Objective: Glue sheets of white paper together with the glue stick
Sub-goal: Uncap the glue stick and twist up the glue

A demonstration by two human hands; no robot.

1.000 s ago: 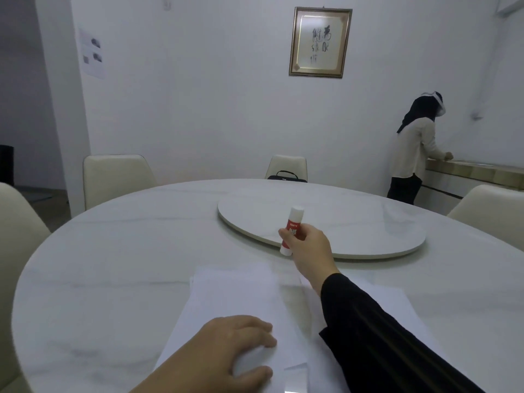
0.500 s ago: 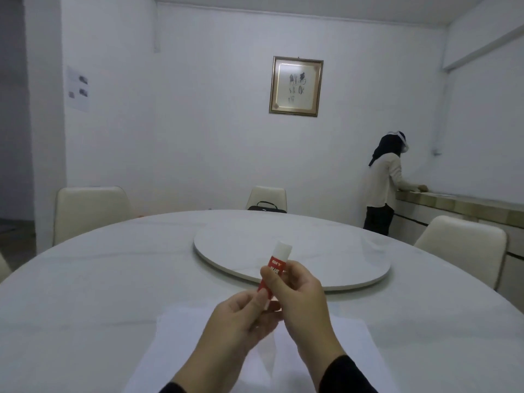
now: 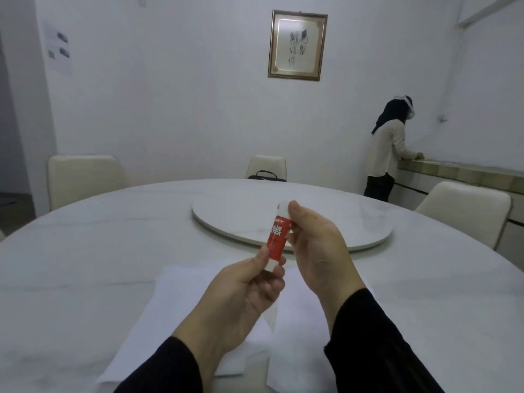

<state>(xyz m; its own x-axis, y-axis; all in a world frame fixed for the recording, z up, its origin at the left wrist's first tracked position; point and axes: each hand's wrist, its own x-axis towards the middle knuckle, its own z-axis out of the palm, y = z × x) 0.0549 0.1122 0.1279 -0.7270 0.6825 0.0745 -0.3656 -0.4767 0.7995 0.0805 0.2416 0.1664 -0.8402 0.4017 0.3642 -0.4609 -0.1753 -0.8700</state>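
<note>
Red-and-white glue stick (image 3: 277, 239) held up above the round marble table (image 3: 85, 265), tilted toward 1 o'clock. Base pinched between thumb and fingers of left hand (image 3: 243, 290), at 7 o'clock from the label. White cap end gripped by curled fingers of right hand (image 3: 317, 251), at 3 o'clock of the tube. White paper sheets (image 3: 175, 307) lying flat below both wrists, lazy Susan (image 3: 354, 222) beyond at 12 o'clock.
</note>
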